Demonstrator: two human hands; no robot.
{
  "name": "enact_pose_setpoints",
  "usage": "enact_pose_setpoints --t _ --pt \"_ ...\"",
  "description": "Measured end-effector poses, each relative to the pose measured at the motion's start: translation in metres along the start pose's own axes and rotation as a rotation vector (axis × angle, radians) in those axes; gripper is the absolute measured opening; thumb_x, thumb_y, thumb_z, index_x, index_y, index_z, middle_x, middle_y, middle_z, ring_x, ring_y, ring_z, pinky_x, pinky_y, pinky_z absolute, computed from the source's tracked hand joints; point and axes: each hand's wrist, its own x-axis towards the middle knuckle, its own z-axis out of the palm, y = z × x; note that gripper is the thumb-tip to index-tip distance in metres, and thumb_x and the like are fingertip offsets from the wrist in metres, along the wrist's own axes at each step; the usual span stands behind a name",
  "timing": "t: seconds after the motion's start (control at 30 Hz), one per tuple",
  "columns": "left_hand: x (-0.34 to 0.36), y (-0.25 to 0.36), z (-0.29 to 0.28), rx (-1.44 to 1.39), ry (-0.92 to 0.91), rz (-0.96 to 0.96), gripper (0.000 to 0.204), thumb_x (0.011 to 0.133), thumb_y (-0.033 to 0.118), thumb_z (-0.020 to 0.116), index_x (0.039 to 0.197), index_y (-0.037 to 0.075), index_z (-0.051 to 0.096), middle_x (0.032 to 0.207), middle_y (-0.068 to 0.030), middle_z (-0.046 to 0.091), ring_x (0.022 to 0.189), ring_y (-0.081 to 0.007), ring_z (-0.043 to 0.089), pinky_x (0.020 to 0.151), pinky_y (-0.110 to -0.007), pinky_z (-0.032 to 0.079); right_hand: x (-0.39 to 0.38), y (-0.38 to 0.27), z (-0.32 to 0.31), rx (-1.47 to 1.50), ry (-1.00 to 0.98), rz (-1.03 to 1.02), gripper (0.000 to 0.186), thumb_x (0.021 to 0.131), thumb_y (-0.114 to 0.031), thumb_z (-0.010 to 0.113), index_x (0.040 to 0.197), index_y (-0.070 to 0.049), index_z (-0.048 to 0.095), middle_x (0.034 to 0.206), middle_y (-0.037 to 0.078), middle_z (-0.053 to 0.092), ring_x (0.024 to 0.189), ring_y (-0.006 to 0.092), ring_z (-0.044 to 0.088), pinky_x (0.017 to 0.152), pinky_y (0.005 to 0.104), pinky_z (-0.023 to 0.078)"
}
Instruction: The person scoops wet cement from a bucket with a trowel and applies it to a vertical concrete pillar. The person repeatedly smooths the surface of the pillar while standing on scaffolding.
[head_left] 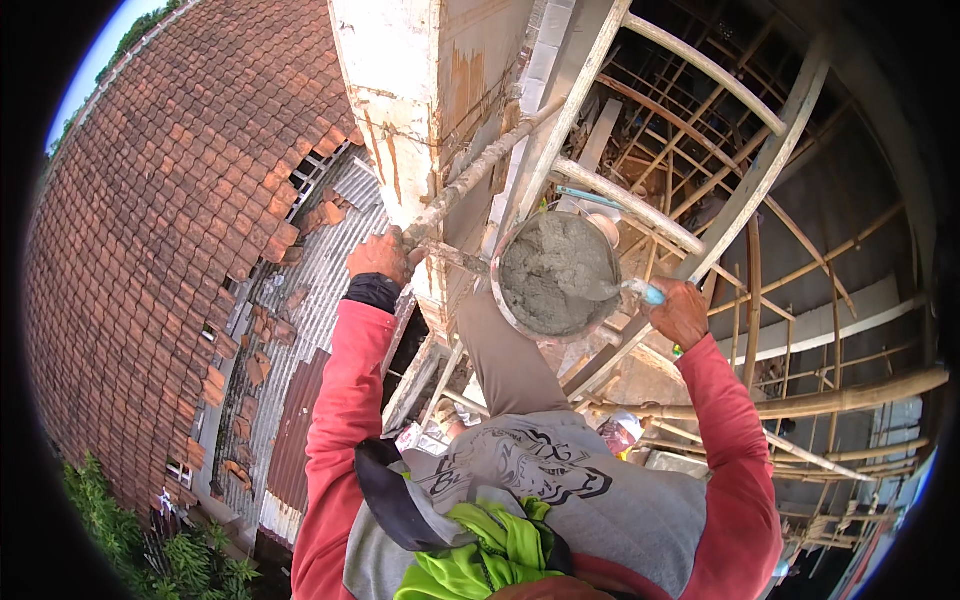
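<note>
My left hand (380, 257) is closed around the lower end of a rough, mortar-spattered pole (480, 178) beside a pale concrete column (392, 110). Wet grey mortar (550, 265) fills a round bucket (507, 312) in front of me, just above my bent knee. In my right hand (682, 314) is a trowel (634, 289) with a light blue handle. Its blade rests at the right side of the mortar and is partly covered by it.
A wooden ladder-like frame (630, 205) rises behind the bucket. Bamboo scaffolding poles (850, 395) cross on the right, over a deep drop. Left and below lie a tiled roof (170, 230) and corrugated sheets (320, 270) with broken tiles. Another person's helmet (622, 430) shows below.
</note>
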Motion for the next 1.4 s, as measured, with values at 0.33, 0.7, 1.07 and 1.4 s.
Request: enact_pose_setpoints --t 0.33,0.7,1.07,1.4 --pt "0.002 -0.001 0.017 0.044 0.029 -0.022 0.061 0.085 0.07 0.073 0.115 0.018 0.074 0.102 -0.0143 0.077 0.094 -0.0342 0.077 0.076 -0.048 0.06 0.014 -0.027 -0.083 0.025 0.138 -0.2 0.018 0.076 -0.019 0.077 0.09 -0.008 0.076 0.082 0.022 0.07 0.079 0.0439 0.068 0.068 0.0485 0.053" --pt "0.009 0.005 0.02 -0.033 0.053 -0.015 0.054 0.083 0.062 0.078 0.114 0.018 0.077 0.108 -0.0149 0.077 0.102 -0.0343 0.075 0.085 -0.049 0.06 0.059 -0.184 -0.2 0.176 0.051 -0.759 0.03 0.072 -0.017 0.087 0.097 -0.003 0.077 0.074 0.016 0.067 0.064 0.0267 0.063 0.068 0.0368 0.051" --pt "0.01 -0.004 0.021 -0.092 0.043 -0.01 0.058 0.084 0.061 0.079 0.119 0.015 0.073 0.111 -0.013 0.076 0.103 -0.0344 0.075 0.092 -0.049 0.057 0.187 -0.347 -0.303 1.127 -0.505 -0.747 0.03 0.087 -0.01 0.083 0.109 -0.001 0.065 0.071 0.0 0.06 0.051 0.0024 0.05 0.043 0.0178 0.042" --pt "0.001 -0.006 0.024 -0.085 0.064 -0.044 0.048 0.083 0.058 0.079 0.109 0.017 0.079 0.104 -0.015 0.078 0.1 -0.0349 0.075 0.085 -0.049 0.06 0.12 -0.209 -0.185 1.396 -0.226 -0.269 0.022 0.087 -0.007 0.081 0.097 -0.008 0.061 0.067 -0.005 0.054 0.048 0.0028 0.047 0.042 0.0186 0.04"
